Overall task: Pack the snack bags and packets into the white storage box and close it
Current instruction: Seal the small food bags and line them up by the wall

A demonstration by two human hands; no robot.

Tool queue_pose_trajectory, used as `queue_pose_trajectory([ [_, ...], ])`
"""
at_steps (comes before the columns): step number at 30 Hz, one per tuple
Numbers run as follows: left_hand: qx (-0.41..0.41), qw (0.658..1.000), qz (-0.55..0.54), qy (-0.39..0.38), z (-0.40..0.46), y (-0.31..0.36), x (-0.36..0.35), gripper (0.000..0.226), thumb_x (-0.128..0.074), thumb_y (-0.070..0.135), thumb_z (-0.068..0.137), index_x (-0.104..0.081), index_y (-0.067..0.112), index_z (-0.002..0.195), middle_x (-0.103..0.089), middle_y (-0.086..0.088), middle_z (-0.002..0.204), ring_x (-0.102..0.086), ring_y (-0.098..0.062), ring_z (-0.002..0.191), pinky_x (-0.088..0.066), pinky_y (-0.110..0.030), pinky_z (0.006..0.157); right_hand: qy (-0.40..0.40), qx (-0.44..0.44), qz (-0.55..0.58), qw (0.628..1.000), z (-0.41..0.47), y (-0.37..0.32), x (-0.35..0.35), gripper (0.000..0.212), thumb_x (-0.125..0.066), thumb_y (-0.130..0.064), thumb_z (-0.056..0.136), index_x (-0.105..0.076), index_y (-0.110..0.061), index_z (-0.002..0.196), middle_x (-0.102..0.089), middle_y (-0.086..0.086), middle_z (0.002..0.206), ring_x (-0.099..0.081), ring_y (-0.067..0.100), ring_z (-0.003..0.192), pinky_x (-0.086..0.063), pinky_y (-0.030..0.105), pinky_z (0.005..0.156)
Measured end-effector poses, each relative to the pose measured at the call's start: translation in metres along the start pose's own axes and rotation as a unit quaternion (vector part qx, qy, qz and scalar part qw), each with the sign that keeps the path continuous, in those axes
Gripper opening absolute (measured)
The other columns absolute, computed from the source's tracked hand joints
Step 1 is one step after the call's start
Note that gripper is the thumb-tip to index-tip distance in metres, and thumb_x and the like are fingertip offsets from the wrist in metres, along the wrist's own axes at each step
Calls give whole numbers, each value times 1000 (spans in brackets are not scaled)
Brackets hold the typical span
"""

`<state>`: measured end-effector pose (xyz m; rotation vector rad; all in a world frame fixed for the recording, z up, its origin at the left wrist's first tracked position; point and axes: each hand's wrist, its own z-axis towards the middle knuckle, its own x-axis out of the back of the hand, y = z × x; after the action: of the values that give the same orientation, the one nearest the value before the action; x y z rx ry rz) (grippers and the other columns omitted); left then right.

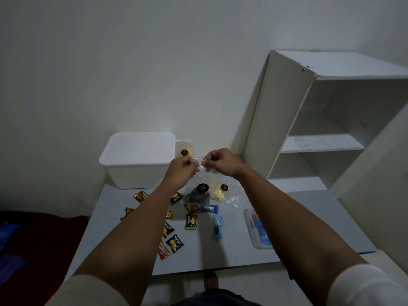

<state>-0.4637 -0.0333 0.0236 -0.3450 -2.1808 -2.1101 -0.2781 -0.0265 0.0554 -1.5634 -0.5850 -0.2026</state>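
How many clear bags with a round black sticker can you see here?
3. One bag of dark snacks hangs from both hands; one bag of yellow sticks lies just right of it; another leans beside the white box. The arms may hide more.

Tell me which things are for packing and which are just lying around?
For packing: white storage box, clear bag pinched by left hand and right hand, Nextar packets, Kalpa packet.
Lying around: shelf unit, clear case, red cloth.
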Motion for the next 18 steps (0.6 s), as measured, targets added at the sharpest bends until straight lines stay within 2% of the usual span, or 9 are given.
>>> queue_pose_trajectory([
  [3, -12, 1000, 14, 5, 0, 0, 0, 20, -59, 18, 100, -66, 14, 82, -68, -1, 76, -61, -13, 71, -53, -34, 75, 25, 2, 22, 999, -4, 4, -2, 15, -76, -19, 89, -76, -5, 95, -76, 5, 84, -69, 7, 73, -54, 22, 66],
  [5, -9, 1000, 16, 22, -1, 2, 2, 21, -58, 19, 99, -65, 16, 79, -67, 0, 75, -59, -15, 70, -53, -34, 74, 34, 0, 27, 999, -7, 9, -3, 20, -78, -23, 88, -76, -5, 97, -76, 7, 86, -69, 6, 73, -55, 25, 70],
  [8, 4, 1000, -2, 31, -5, 4, 2, 18, -59, 16, 97, -67, 11, 82, -66, -3, 75, -58, -17, 71, -52, -33, 74, 21, -5, 42, 999, -11, 16, -4, 17, -73, -25, 93, -76, -10, 97, -77, 13, 95, -70, 10, 79, -55, 33, 79],
  [11, 16, 1000, -6, 16, -10, 5, 2, 15, -62, 15, 96, -72, 7, 87, -69, -6, 78, -60, -16, 71, -52, -27, 70, -8, -15, 40, 999, -12, 14, -6, 6, -72, -24, 93, -75, -20, 90, -77, 11, 95, -69, 10, 81, -54, 32, 78],
  [15, 10, 1000, 25, 6, -8, 1, 2, 12, -63, 14, 96, -74, 11, 92, -71, -4, 82, -62, -15, 71, -52, -28, 70, 2, -24, 60, 998, -13, 13, -8, 10, -78, -23, 87, -76, -14, 88, -78, 13, 91, -68, 11, 77, -51, 28, 72],
  [18, 13, 999, 23, 31, -4, 0, 2, 14, -60, 15, 99, -72, 14, 92, -69, -3, 82, -62, -16, 74, -52, -33, 74, 24, -36, 108, 993, -16, 17, -9, 15, -79, -28, 86, -75, -15, 88, -77, 8, 89, -71, 10, 78, -53, 35, 79],
])
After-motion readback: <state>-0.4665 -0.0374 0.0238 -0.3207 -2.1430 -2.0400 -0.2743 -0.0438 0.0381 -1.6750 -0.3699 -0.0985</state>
